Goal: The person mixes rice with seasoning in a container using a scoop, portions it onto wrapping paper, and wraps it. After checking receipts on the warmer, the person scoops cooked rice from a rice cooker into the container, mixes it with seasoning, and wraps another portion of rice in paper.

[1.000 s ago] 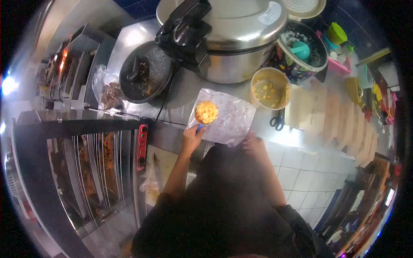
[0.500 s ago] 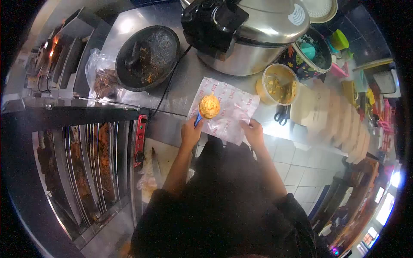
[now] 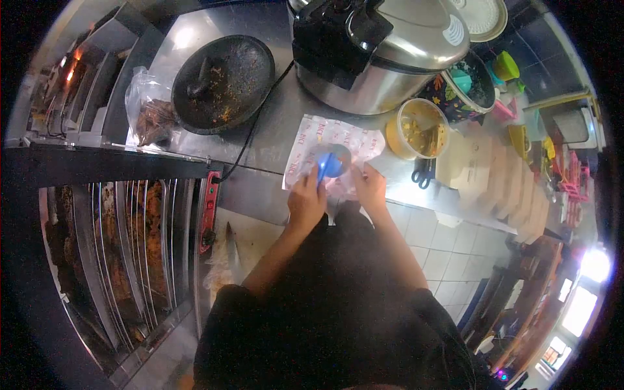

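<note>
A blue-handled scoop (image 3: 333, 165) is tipped over the printed wrapping paper (image 3: 304, 144), its rounded back facing up. My left hand (image 3: 307, 203) is closed around the scoop's handle. What lies under the scoop is hidden, and the area is slightly blurred. At the near right edge of the paper, my right hand (image 3: 370, 190) pinches the sheet, its fingers beside the scoop. To the right of the paper stands a clear round tub (image 3: 416, 129) with yellow food in it.
Behind the paper is a large steel rice cooker (image 3: 390, 71). A dark stone mortar (image 3: 224, 84) with a pestle lies left of it, beside a plastic bag (image 3: 151, 117). Black-handled scissors (image 3: 422, 177) and stacked brown boxes (image 3: 494, 179) sit right; a knife (image 3: 232, 250) lies left.
My left hand has moved right and turned the scoop over; the heaped orange-yellow food is no longer visible. My right hand has shifted left, and the paper's near side is drawn inward.
</note>
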Demonstrator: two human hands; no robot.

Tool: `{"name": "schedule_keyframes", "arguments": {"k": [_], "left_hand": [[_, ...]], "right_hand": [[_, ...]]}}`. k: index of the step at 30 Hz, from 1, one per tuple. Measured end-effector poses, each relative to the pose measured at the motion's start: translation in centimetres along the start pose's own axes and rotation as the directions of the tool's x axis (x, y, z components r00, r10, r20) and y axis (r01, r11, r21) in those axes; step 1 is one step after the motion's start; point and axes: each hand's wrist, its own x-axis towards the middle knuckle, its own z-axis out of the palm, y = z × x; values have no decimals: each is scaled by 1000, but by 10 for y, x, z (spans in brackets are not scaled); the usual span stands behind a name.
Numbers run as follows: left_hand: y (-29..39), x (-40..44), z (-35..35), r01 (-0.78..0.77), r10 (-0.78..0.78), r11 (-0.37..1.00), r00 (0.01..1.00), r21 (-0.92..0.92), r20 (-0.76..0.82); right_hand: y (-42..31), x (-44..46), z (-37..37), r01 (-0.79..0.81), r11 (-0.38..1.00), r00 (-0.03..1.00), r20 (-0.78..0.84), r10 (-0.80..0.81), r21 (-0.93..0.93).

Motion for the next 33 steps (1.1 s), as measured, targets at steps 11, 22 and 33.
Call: {"name": "schedule_keyframes", "arguments": {"k": [11,22,33], "left_hand": [[21,-8,44,-250,192,886,964,390,182],[21,-10,57,-222,216,895,975,386,58],[47,4,17,-254,253,958,967,135,27]], "right_hand": [[65,-14,-12,-336,940,942,0,337,68],[53,-38,-69,318,941,873,351,-337,113],[62,-39,-68,566,735,778,538,-325,-374]]}}
